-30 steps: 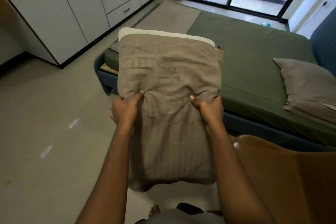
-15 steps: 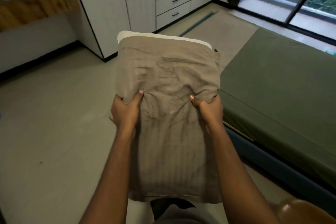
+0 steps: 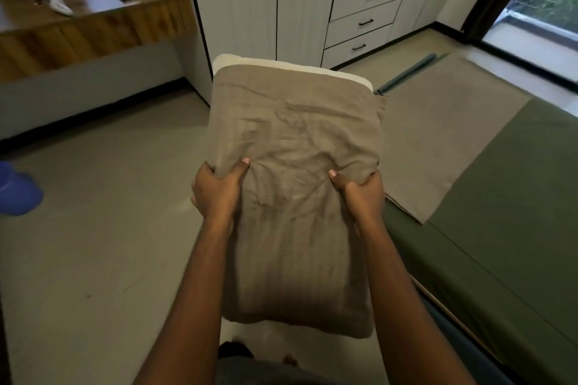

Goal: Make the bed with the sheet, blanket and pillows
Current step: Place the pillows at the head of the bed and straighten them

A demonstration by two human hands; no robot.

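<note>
Green sheet (image 3: 516, 228) is seen stretched over the bed (image 3: 438, 259), which lies along the right side of the view, off to the right of both hands. Toward the far end of the bed a flat taupe cloth (image 3: 438, 141) is spread on the sheet; whether it is the blanket or a spare case cannot be told from this angle.

The pillow (image 3: 297, 134) is held up in the air over the floor, just left of the bed's edge and apart from it. Its long axis runs away from the person. The slack near end of its taupe case (image 3: 297, 259) hangs toward the body, and the white filling (image 3: 281, 67) shows at the far, open end.

The pillow is gripped about midway along by both hands, the left hand (image 3: 215, 194) on its left edge and the right hand (image 3: 359, 194) on its right edge. Each is clamped on the cloth, with the fingers underneath hidden. The right hand is the one nearer the bed.

The next move is judged to be a swing to the right, so that the pillow can be laid on the sheet. The head of the bed is not in view.
</note>
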